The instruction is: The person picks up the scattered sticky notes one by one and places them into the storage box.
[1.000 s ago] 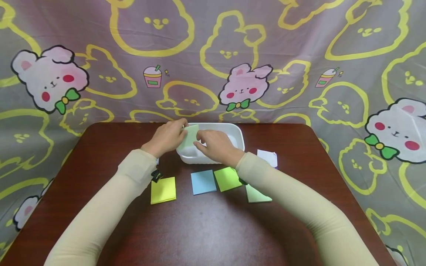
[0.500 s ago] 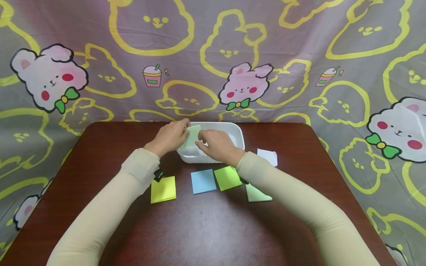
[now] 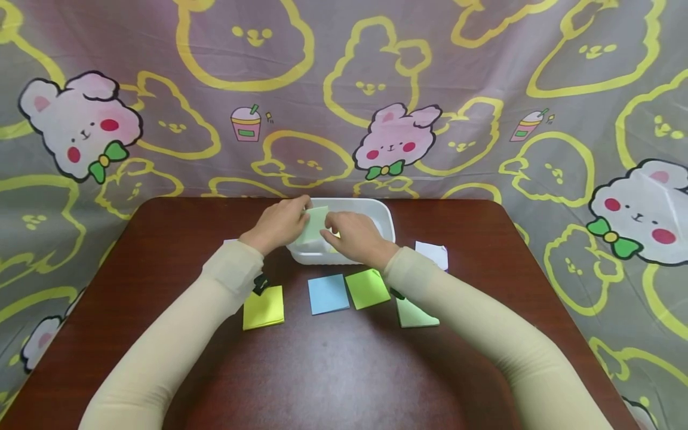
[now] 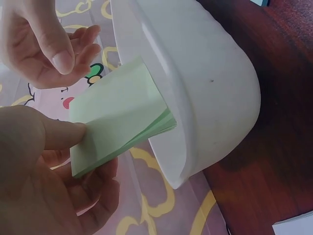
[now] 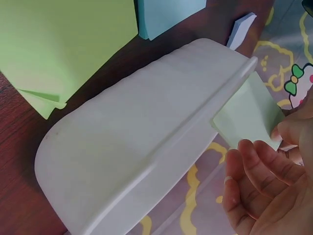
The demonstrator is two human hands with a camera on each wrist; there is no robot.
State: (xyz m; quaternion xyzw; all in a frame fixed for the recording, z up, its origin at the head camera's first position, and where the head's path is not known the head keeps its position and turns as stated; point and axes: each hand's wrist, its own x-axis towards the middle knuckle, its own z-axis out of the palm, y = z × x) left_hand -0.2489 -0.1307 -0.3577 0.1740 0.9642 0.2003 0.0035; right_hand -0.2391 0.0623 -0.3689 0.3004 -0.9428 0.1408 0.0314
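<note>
In the head view, my left hand holds a pale green pad of notes tilted over the left part of a white plastic basin. The left wrist view shows the thumb of my left hand on the face of the pad, with fingers behind it; its sheets fan slightly at one edge. My right hand hovers over the basin just right of the pad, fingers loosely bent and holding nothing. Something small and yellow shows in the basin, partly hidden.
In front of the basin lie yellow, blue, bright green and pale green note pads. A white pad lies to the right; another white piece shows behind my left wrist. A patterned cloth hangs behind the table.
My left hand and the pale green pad have shifted slightly right. My right hand has moved a little right too. The yellow thing in the basin has come into sight.
</note>
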